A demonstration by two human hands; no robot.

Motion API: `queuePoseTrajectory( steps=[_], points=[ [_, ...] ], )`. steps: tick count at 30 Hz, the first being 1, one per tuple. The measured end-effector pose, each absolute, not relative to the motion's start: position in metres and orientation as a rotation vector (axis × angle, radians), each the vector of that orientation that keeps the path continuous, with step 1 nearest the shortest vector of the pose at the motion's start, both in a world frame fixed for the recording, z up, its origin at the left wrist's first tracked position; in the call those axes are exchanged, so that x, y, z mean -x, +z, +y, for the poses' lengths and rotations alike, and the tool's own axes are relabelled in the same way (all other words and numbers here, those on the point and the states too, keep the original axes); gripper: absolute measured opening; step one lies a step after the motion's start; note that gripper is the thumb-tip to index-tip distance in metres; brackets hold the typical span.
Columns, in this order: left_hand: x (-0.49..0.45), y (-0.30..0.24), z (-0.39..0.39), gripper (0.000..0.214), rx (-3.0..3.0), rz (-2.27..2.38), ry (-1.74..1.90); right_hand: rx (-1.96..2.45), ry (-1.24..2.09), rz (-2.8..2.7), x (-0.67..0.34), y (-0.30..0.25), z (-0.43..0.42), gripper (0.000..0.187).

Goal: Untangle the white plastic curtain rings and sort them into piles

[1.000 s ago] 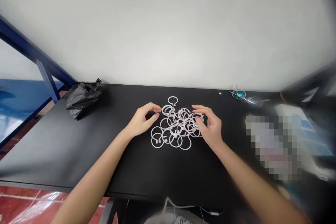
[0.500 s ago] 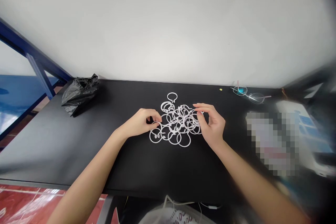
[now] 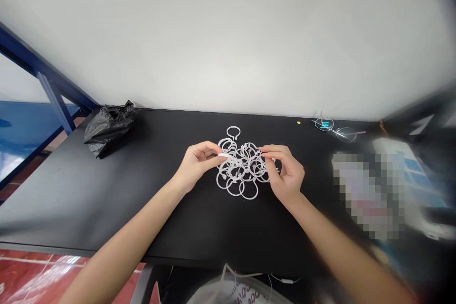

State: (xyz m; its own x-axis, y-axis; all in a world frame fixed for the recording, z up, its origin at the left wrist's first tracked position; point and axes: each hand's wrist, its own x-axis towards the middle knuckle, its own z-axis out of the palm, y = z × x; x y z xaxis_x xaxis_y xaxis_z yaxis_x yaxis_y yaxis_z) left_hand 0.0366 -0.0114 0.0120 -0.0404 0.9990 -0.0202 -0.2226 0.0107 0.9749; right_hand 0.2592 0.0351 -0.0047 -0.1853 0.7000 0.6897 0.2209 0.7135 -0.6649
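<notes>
A loose pile of white plastic shower curtain rings, each with a gap and small knobbed ends, lies on the black table. My left hand pinches one curtain ring between thumb and fingers, tilted nearly edge-on above the pile's left side. At the right edge of the heap, my right hand is curled with thumb and fingertips a little apart, close to the rings there. A single ring lies just beyond the far side of the pile.
A crumpled black plastic bag sits at the table's back left. Eyeglasses lie at the back right, near a blurred-out item and a white and blue package. Below the front edge hangs a whitish bag.
My left hand has picked up a ring from the pile's left edge, raising it and shifting slightly right. My right hand has moved a little left and downward.
</notes>
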Motion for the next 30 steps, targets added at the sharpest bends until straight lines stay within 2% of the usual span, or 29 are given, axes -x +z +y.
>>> queuePoseTrajectory(
  steps=[7,15,20,23,27,30],
  points=[
    [-0.05,0.01,-0.018,0.017,-0.823,0.95,1.249,0.633,0.524,-2.022,-0.251,-0.002,0.023,0.03],
    [-0.054,0.013,-0.022,0.022,-0.743,0.783,1.156,0.696,0.611,-1.933,-0.245,-0.001,0.019,0.012],
    [-0.058,0.013,-0.025,0.027,-0.728,0.78,1.174,0.645,0.699,-1.897,-0.249,0.002,0.019,0.012],
    [-0.059,0.013,-0.026,0.023,-0.746,0.753,1.153,0.589,0.73,-1.927,-0.249,0.004,0.018,0.011],
    [-0.06,0.013,-0.027,0.021,-0.764,0.733,1.155,0.586,0.711,-1.904,-0.246,0.004,0.015,0.022],
    [-0.058,0.013,-0.025,0.024,-0.75,0.821,1.208,0.682,0.7,-1.823,-0.246,0.0,0.015,0.017]
  ],
)
